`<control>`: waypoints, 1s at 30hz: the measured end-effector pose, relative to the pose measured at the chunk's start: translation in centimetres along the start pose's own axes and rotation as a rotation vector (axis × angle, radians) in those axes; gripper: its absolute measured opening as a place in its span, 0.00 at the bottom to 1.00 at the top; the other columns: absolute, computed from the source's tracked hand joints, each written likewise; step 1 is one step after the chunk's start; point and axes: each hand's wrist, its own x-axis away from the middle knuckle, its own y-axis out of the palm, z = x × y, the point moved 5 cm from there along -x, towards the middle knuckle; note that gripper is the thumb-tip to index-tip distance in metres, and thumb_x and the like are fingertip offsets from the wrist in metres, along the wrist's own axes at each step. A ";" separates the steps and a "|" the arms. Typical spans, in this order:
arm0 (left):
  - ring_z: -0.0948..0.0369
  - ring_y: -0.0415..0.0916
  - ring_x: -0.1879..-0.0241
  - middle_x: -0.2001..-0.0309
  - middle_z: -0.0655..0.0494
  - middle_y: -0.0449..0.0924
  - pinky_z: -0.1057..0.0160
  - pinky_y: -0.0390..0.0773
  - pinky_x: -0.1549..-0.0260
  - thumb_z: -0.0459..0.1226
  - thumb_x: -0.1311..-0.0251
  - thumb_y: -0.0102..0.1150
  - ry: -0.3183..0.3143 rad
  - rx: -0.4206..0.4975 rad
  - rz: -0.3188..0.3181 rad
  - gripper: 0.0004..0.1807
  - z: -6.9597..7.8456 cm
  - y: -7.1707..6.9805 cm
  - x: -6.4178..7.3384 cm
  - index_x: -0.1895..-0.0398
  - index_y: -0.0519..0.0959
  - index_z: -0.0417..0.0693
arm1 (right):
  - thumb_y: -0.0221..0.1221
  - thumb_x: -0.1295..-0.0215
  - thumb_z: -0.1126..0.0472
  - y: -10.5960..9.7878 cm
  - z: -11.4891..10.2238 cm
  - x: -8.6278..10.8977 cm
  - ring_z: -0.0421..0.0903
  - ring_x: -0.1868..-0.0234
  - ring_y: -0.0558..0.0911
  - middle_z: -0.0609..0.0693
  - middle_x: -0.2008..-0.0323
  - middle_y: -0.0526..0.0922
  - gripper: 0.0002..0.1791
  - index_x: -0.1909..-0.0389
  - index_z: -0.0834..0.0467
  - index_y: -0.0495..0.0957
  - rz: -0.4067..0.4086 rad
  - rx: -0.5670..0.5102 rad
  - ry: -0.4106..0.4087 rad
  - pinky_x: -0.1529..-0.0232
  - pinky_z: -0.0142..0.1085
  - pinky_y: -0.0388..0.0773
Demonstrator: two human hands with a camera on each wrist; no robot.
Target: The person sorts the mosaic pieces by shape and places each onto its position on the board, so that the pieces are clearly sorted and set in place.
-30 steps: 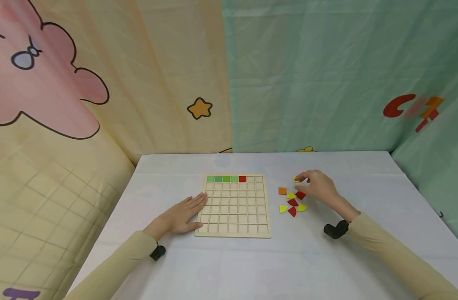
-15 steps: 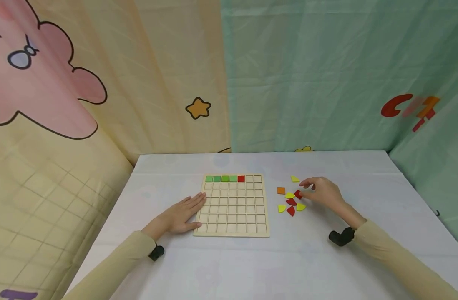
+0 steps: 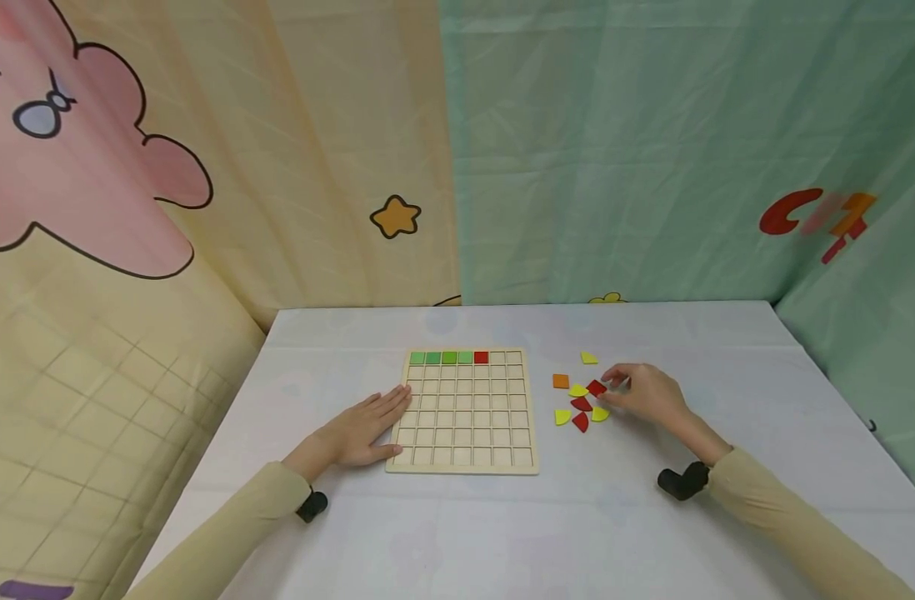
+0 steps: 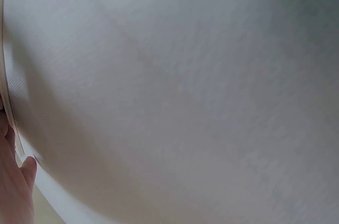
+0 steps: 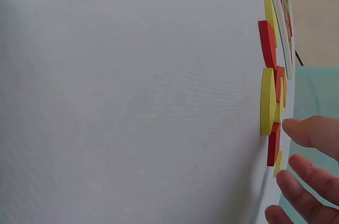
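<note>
In the head view my left hand (image 3: 363, 429) lies flat, its fingertips and thumb on the left edge of a wooden grid board (image 3: 463, 429). Several green square tiles (image 3: 450, 357) and one red square tile (image 3: 482, 357) sit in the board's far row. My right hand (image 3: 647, 393) hovers at the right side of a loose red square (image 3: 596, 388), thumb and fingers spread apart with nothing between them. In the right wrist view the thumb (image 5: 299, 128) is close beside the loose pieces, among them a yellow quarter-round piece (image 5: 267, 102).
Around the loose red square lie two red quarter-round pieces (image 3: 581, 422), several yellow ones (image 3: 562, 417) and an orange square (image 3: 560, 381). One yellow piece (image 3: 589, 357) sits farther back. A white cloth covers the table (image 3: 457, 542), with printed curtains behind.
My right hand has drawn back from the far yellow piece, toward me and slightly right, to beside the loose red square. The left hand stays on the board.
</note>
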 end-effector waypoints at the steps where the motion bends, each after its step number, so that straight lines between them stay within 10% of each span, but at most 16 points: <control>1: 0.54 0.38 0.23 0.22 0.50 0.37 0.49 0.49 0.26 0.60 0.32 0.39 0.000 0.001 0.002 0.45 0.0 0.0 0.0 0.23 0.42 0.42 | 0.69 0.47 0.53 0.1 0.0 0.0 0.47 0.66 0.77 0.50 0.69 0.83 0.16 0.60 0.57 0.83 -0.004 0.000 0.003 0.71 0.33 0.70; 30: 0.53 0.38 0.23 0.22 0.49 0.37 0.49 0.50 0.27 0.60 0.32 0.38 0.011 0.011 0.013 0.45 0.0 0.0 0.1 0.23 0.43 0.42 | 0.66 0.45 0.50 1.2 1.0 -0.3 0.45 0.72 0.72 0.49 0.71 0.79 0.18 0.59 0.58 0.83 -0.046 -0.018 0.109 0.76 0.33 0.65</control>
